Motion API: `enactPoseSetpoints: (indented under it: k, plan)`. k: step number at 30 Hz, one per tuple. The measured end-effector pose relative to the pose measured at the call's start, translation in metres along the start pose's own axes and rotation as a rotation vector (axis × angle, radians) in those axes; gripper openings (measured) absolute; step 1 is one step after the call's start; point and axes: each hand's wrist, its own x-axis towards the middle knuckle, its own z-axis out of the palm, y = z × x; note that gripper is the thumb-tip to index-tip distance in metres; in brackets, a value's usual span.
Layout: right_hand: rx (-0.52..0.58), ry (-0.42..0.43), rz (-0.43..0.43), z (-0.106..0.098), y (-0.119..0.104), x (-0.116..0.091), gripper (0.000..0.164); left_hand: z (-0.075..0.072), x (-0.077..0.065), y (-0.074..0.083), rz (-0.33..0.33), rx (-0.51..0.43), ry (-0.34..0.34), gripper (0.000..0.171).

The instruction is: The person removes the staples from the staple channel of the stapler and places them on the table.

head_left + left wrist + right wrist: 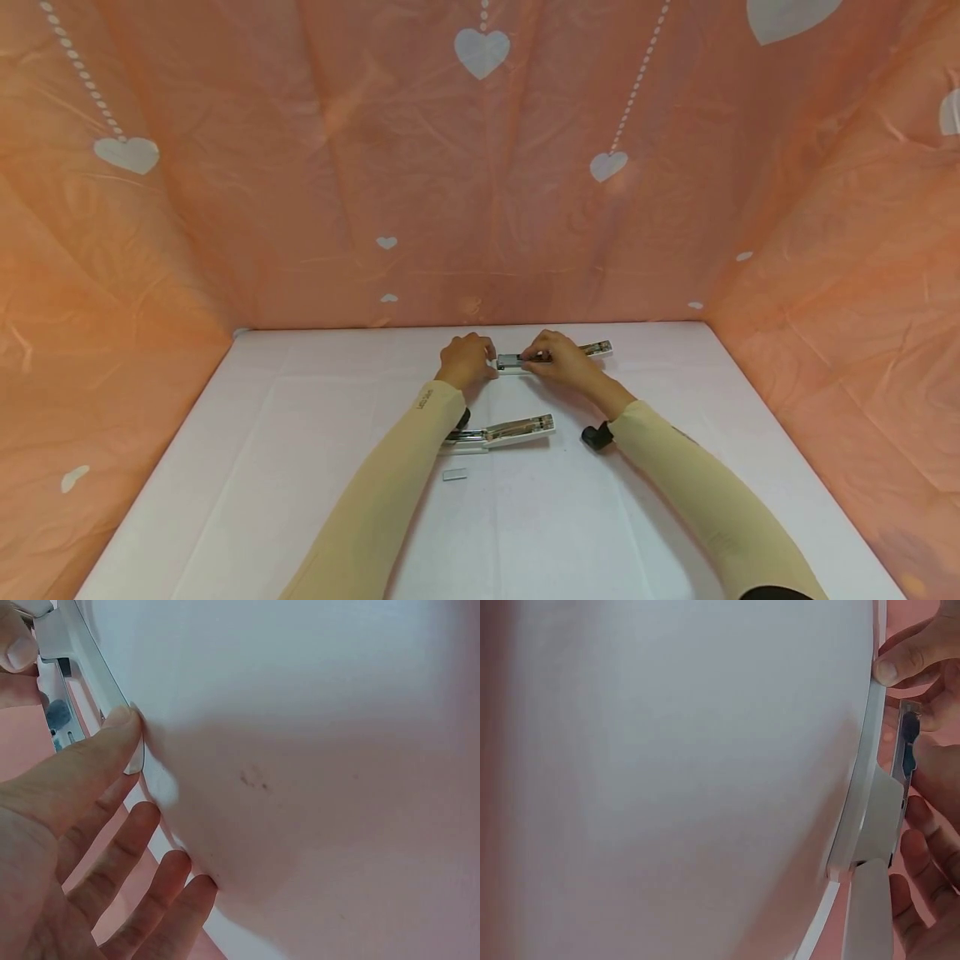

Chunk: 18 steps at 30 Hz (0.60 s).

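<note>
A white stapler [513, 362] lies toward the far edge of the table, its top arm swung back to the right and its metal staple channel [909, 727] exposed. My left hand [465, 360] pinches the left end of its base between thumb [120, 731] and forefinger. Over the middle of the channel, my right hand [558, 358] grips with thumb and fingertips, its other fingers [922, 855] loosely bent beside the stapler. These fingers partly hide the channel. Nearer to me lies a second opened white stapler [519, 429], its left end behind the left forearm.
A small grey staple strip [454, 474] lies on the white table [337, 400] in front of the nearer stapler. Orange curtains [480, 208] with pale hearts enclose the back and sides. Black wrist cameras [597, 436] sit under the beige sleeves [690, 475].
</note>
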Motion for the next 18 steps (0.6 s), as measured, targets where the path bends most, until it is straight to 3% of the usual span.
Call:
enactPoseSetpoints:
  k: [18]
  plan:
    - [0.057, -0.032, 0.094, 0.0022, -0.0091, 0.0029, 0.017, -0.0036, -0.0059, 0.0032, 0.001, -0.001, 0.011, 0.028]
